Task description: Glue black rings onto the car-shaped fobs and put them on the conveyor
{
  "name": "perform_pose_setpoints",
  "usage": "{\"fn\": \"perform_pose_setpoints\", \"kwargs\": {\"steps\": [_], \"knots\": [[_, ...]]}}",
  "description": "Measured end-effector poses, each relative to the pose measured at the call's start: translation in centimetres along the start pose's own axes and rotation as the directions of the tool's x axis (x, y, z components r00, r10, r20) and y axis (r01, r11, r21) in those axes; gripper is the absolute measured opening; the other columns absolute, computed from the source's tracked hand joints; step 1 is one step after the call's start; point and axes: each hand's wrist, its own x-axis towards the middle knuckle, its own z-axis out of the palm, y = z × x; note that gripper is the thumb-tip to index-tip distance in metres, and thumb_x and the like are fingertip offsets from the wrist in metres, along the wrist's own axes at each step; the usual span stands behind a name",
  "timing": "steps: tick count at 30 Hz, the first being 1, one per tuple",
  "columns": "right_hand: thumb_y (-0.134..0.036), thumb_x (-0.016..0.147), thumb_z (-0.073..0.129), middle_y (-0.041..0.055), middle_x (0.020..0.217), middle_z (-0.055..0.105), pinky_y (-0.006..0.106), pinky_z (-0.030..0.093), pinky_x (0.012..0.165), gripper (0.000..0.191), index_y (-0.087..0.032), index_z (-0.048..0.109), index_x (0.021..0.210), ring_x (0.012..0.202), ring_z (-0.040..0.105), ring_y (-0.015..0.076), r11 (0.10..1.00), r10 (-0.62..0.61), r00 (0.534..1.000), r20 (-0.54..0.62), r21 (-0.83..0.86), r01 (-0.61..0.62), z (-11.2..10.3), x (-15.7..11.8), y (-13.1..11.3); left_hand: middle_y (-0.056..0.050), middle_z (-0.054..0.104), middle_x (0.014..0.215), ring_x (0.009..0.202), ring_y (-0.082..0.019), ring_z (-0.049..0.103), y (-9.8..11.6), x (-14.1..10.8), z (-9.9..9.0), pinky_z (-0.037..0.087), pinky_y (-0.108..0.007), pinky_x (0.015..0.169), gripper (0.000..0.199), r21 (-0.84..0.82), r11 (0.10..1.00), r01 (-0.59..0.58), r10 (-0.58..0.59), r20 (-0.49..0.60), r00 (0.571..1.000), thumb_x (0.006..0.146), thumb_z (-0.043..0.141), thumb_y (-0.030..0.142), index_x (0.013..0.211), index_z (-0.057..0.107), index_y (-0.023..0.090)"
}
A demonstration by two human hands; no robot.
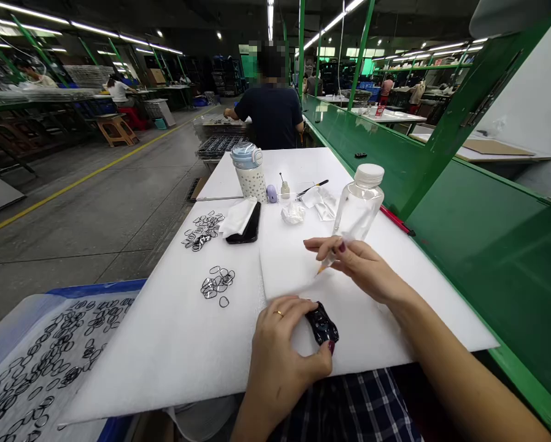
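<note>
1. Fingers [294, 307] of the left hand [275, 350] curl closed over a glossy black bundle [322, 323] lying on white foam [285, 258].
2. Right fingers [324, 244] pinch an orange-tipped stick [325, 264] above the foam.
3. A slip of that tip could mark the bundle; light pressure could let it slide.

No words, numbers or signs showing clearly enough for reading anywhere here.
</note>
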Motion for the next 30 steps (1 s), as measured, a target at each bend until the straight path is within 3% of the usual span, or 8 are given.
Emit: {"fn": "perform_pose_setpoints", "kwargs": {"steps": [3, 5, 6, 9, 12, 16, 30], "knots": [[-0.033, 0.094, 0.058, 0.0037, 0.1, 0.065, 0.034, 0.04, 0.09, 0.014, -0.025, 0.068, 0.099, 0.099, 0.058, 0.0171, 0.979, -0.065, 0.994, -0.083, 0.189, 0.08, 1.5, -1.5, -1.1, -0.009, 0.07, 0.105, 0.104, -0.031, 0.059, 0.1, 0.1, -0.3, 0.044, -0.053, 0.095, 0.04, -0.041, 0.999, 0.02, -0.019, 0.01, 1.0, 0.059, 0.066, 0.019, 0.099, 0.072, 0.017], [-0.033, 0.09, 0.062, 0.0004, 0.079, 0.056, 0.03, 0.039, 0.075, 0.016, -0.026, 0.067, 0.104, 0.077, 0.051, 0.0136, 0.944, -0.096, 0.99, -0.104, 0.307, 0.124, 2.9, -2.4, -1.7, -0.008, 0.071, 0.103, 0.103, -0.03, 0.06, 0.2, 0.2, -0.3, 0.044, -0.052, 0.095, 0.037, -0.058, 0.998, 0.031, -0.031, 0.007, 1.0, 0.061, 0.066, 0.02, 0.097, 0.073, 0.018], [-0.044, 0.089, 0.061, -0.0001, 0.073, 0.05, 0.03, 0.036, 0.069, 0.022, -0.025, 0.066, 0.1, 0.07, 0.045, 0.0138, 0.917, -0.098, 0.989, -0.11, 0.377, 0.133, 3.6, -2.6, -2.0, -0.007, 0.072, 0.101, 0.102, -0.03, 0.06, 0.3, 0.2, -0.3, 0.044, -0.051, 0.094, 0.034, -0.065, 0.997, 0.038, -0.037, 0.003, 0.999, 0.062, 0.067, 0.02, 0.095, 0.073, 0.019], [-0.084, 0.077, 0.039, -0.0006, 0.06, 0.034, 0.033, 0.029, 0.06, 0.067, -0.02, 0.052, 0.064, 0.06, 0.032, 0.0154, 0.825, -0.093, 0.99, -0.11, 0.547, 0.139, 4.9, -2.8, -2.5, -0.004, 0.072, 0.098, 0.1, -0.028, 0.06, 0.4, 0.3, -0.2, 0.045, -0.049, 0.093, 0.03, -0.087, 0.995, 0.056, -0.057, 0.0, 0.998, 0.064, 0.066, 0.02, 0.093, 0.074, 0.021], [-0.09, 0.073, 0.027, -0.0026, 0.047, 0.022, 0.033, 0.024, 0.054, 0.074, -0.02, 0.034, 0.049, 0.049, 0.025, 0.0134, 0.776, -0.101, 0.987, -0.128, 0.61, 0.159, 5.2, -2.5, -2.8, -0.004, 0.073, 0.097, 0.099, -0.027, 0.06, 0.4, 0.4, 0.0, 0.045, -0.048, 0.092, 0.029, -0.101, 0.993, 0.068, -0.069, -0.006, 0.998, 0.063, 0.066, 0.02, 0.09, 0.074, 0.022], [-0.081, 0.075, 0.033, -0.0031, 0.042, 0.019, 0.031, 0.021, 0.05, 0.067, -0.02, 0.032, 0.048, 0.045, 0.022, 0.0118, 0.769, -0.083, 0.987, -0.14, 0.621, 0.153, 5.3, -2.4, -2.6, -0.003, 0.073, 0.094, 0.097, -0.027, 0.061, 0.4, 0.5, 0.1, 0.046, -0.047, 0.09, 0.026, -0.104, 0.992, 0.066, -0.07, -0.027, 0.997, 0.062, 0.068, 0.02, 0.086, 0.075, 0.023], [-0.076, 0.075, 0.037, -0.0027, 0.041, 0.018, 0.03, 0.021, 0.047, 0.063, -0.02, 0.03, 0.047, 0.044, 0.02, 0.0115, 0.783, -0.068, 0.985, -0.159, 0.603, 0.151, 5.7, -2.1, -2.5, 0.0, 0.073, 0.092, 0.095, -0.026, 0.061, 0.5, 0.5, 0.2, 0.046, -0.046, 0.089, 0.022, -0.095, 0.994, 0.058, -0.062, -0.035, 0.997, 0.062, 0.069, 0.018, 0.083, 0.073, 0.024]]}}
